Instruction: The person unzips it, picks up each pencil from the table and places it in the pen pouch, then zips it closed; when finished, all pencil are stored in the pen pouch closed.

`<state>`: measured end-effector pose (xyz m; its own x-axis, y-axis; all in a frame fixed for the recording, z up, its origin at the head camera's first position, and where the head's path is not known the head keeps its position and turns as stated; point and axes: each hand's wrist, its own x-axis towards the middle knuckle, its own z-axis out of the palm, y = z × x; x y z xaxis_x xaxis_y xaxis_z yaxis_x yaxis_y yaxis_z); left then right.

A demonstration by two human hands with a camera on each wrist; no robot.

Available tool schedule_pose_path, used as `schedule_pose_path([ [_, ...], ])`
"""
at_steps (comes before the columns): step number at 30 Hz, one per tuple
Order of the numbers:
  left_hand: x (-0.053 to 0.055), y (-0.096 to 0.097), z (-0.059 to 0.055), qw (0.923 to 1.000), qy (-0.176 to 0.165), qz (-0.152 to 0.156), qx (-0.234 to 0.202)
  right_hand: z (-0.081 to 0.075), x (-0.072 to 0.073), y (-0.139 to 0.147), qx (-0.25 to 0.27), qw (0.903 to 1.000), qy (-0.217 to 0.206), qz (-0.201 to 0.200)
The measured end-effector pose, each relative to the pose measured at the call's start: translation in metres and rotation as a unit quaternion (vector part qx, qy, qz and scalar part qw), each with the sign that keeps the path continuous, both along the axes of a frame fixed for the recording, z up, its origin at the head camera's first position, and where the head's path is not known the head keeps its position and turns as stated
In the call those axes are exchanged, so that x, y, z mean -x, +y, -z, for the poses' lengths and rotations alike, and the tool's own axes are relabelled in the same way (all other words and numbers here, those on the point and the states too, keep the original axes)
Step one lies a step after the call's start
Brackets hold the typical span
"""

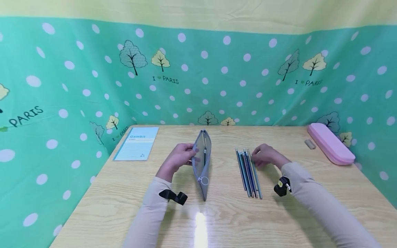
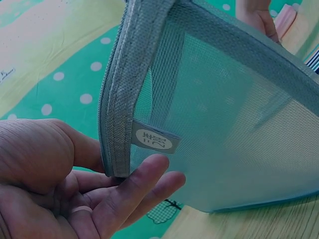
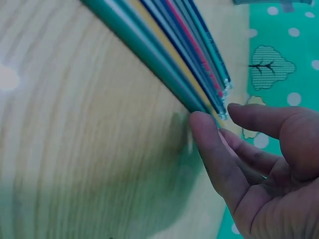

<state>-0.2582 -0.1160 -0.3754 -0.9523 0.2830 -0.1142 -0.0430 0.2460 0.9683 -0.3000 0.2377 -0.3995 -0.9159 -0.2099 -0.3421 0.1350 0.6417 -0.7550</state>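
Pencils (image 1: 246, 174) lie bunched on the wooden table (image 1: 223, 224), right of an unzipped grey mesh pouch (image 2: 224, 144). The left hand (image 1: 180, 156) pinches the pouch's left side between thumb and fingers. The right hand (image 1: 265, 155) touches the rightmost pencil's far end; whether it grips, I cannot tell. A pink pencil case (image 1: 332, 143) sits far right.

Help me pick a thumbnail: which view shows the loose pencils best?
The head view: the loose pencils show both ends. Right wrist is closer but crops them; left wrist catches only a sliver at right.
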Motion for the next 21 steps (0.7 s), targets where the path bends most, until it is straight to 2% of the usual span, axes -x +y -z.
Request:
schedule_pose_path([
  [3,0.000,0.001,-0.001,1.0000,-0.001,0.002,0.001,0.006,-0.001,-0.001,-0.003,1.0000,-0.005,0.007],
  [9,-0.001,0.001,-0.002,1.0000,-0.002,0.001,-0.001,0.017,0.001,-0.005,-0.050,0.9982,0.027,0.022],
  [17,-0.001,-0.001,-0.003,1.0000,-0.002,-0.002,0.000,0.018,0.005,-0.011,-0.088,0.9943,0.056,0.018],
  [21,-0.001,-0.001,-0.003,1.0000,-0.001,-0.004,-0.001,0.017,0.004,-0.009,-0.090,0.9942,0.056,0.016],
])
